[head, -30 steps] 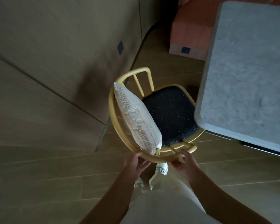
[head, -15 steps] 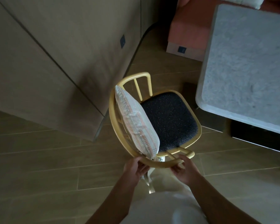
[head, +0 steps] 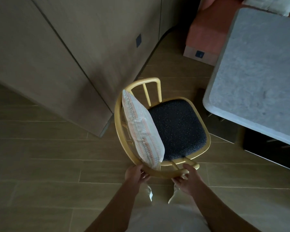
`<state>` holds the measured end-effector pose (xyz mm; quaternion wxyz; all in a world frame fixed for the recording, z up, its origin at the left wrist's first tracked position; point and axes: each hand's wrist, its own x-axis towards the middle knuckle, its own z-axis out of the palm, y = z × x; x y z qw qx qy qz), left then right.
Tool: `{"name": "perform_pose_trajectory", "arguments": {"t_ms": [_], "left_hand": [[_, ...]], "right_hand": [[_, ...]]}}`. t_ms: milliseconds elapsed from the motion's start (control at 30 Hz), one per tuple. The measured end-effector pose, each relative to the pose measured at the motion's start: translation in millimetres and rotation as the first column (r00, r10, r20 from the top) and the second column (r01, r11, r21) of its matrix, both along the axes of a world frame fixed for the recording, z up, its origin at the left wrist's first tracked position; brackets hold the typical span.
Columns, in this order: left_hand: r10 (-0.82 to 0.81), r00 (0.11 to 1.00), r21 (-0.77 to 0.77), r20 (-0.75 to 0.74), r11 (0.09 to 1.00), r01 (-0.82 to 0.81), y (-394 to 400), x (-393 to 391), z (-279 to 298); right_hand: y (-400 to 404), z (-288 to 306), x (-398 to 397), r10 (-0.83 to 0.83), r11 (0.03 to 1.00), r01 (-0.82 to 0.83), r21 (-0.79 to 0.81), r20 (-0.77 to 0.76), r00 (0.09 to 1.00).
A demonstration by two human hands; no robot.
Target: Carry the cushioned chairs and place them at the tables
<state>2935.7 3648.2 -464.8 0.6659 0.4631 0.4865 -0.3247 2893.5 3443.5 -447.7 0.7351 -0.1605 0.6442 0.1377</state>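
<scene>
A yellow wooden chair with a dark speckled seat cushion stands below me in the head view. A white patterned pillow leans against its curved backrest. My left hand grips the backrest rail at its near left. My right hand grips the same rail at the near right, fingers curled under it. A grey marble table fills the upper right, its near corner a short gap from the chair's seat.
A wood-panelled wall juts out on the left, its corner close to the chair's back. A terracotta upholstered bench sits beyond the table. Wood-plank floor lies open to the left and behind me. The table's dark base sits under it.
The chair has come back out from under the table's edge toward the left, opening a gap between seat and tabletop. Both hands keep their grip on the backrest.
</scene>
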Motion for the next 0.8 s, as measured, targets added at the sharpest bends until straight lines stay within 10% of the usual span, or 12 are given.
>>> {"name": "perform_pose_trajectory", "arguments": {"t_ms": [800], "left_hand": [[0.076, 0.997, 0.102, -0.030, 0.992, -0.073, -131, -128, 15]], "right_hand": [[-131, -3, -93, 0.192, 0.977, -0.188, -0.098, 0.032, 0.981]]}}
